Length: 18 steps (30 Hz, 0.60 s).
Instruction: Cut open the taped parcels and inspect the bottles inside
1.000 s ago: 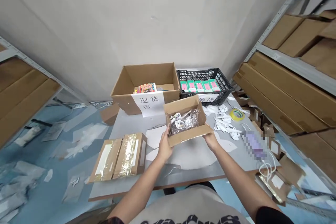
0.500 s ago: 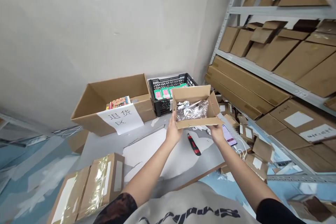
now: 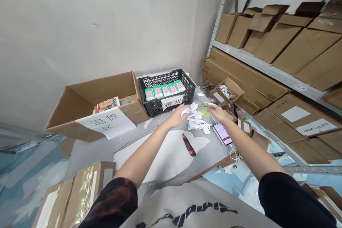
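Observation:
My left hand [image 3: 176, 117] is over the table, fingers apart, at the left edge of a heap of crumpled white paper strips [image 3: 198, 122]. My right hand [image 3: 219, 113] reaches in from the right with its fingers stretched out beside a yellow tape roll [image 3: 205, 109]; I cannot tell whether they touch it. Below the paper lies a red and black utility knife [image 3: 189, 145]. A phone [image 3: 222, 134] with a lit screen and a white cable lies under my right wrist. Beyond the table's right edge, an open small carton [image 3: 233, 92] holds crumpled wrapping.
A black plastic crate [image 3: 171, 104] with several green and pink packs stands at the back. Left of it is a large open carton [image 3: 128, 117] with a paper sign. Taped boxes [image 3: 85, 188] stand at front left. Shelving [image 3: 256, 62] full of cartons runs along the right.
Both hands have let go of the small open carton, which now lies beyond the table's right edge. The paper strips and tape roll have come into view, and the camera has shifted.

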Each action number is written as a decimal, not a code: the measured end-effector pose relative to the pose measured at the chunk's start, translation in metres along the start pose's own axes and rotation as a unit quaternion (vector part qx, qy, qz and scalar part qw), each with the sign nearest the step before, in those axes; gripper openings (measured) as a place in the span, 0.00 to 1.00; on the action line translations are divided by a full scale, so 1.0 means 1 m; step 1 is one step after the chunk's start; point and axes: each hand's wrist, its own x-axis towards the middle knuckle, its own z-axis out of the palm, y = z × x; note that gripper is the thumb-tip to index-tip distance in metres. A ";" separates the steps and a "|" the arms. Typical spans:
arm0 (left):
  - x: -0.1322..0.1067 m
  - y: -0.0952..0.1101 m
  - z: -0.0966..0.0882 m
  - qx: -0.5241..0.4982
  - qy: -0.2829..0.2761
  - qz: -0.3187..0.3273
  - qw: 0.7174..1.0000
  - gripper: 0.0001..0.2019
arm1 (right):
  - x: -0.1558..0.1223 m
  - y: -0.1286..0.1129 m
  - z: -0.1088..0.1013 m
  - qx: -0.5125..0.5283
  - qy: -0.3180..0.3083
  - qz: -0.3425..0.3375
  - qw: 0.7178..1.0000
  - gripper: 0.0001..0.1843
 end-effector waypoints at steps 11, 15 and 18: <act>-0.358 -0.098 -0.103 0.293 0.270 -0.363 0.842 0.28 | -0.181 -0.139 0.271 0.275 -0.454 0.053 0.846 0.32; -0.448 -0.107 -0.123 0.295 0.327 -0.462 0.770 0.25 | -0.249 -0.194 0.343 0.238 -0.536 0.119 0.801 0.31; -0.482 -0.112 -0.114 0.292 0.305 -0.483 0.767 0.22 | -0.294 -0.217 0.380 0.199 -0.554 0.186 0.787 0.38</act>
